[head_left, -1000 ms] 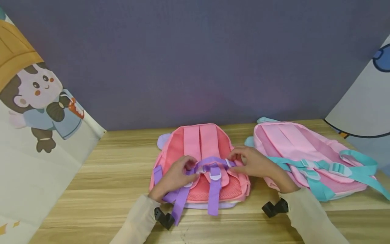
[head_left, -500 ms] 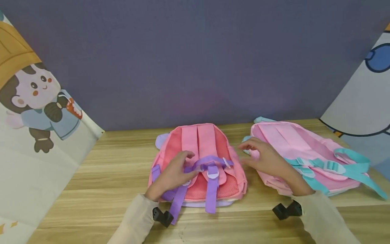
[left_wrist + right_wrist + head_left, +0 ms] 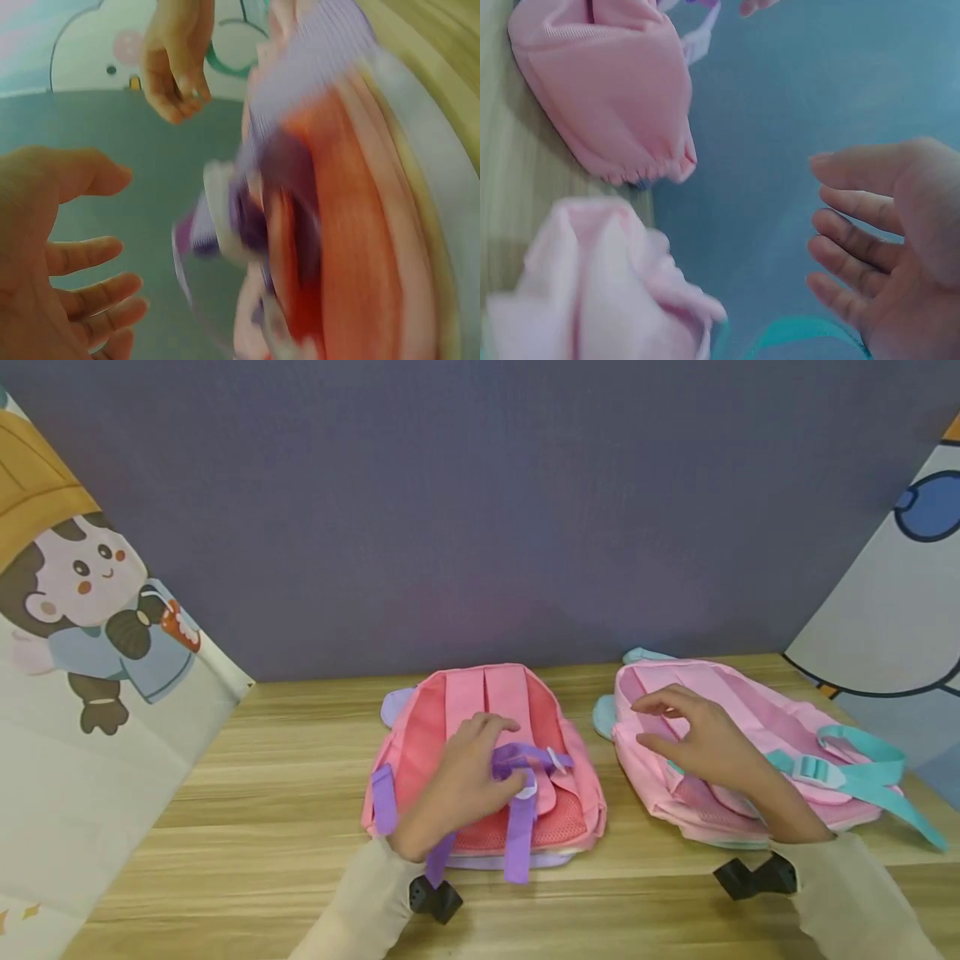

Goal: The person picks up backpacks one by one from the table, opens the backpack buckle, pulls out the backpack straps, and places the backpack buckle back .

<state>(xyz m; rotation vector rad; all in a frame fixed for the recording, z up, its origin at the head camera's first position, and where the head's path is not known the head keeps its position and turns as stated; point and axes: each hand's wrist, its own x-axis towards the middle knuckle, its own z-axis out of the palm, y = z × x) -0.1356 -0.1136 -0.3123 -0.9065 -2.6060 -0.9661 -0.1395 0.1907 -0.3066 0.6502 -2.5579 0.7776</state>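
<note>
A coral-pink backpack lies back side up in the middle of the table, its purple straps joined across the back by a strap with white buckles. Above it hovers my left hand, fingers relaxed and holding nothing; in the left wrist view a gap shows between that hand and the straps. Over a lighter pink backpack with teal straps hangs my right hand, fingers loosely bent with nothing between them. Part of the lighter bag's strapping is hidden behind the right hand and forearm.
Both bags rest on a wood-grain table. A dark grey-blue panel stands behind it. Cartoon-printed sheets flank the table on both sides.
The right hand has released the purple strap and moved right, over the lighter pink backpack. The left hand has come off the strap and shifted slightly right and up. Both bags stay in place.
</note>
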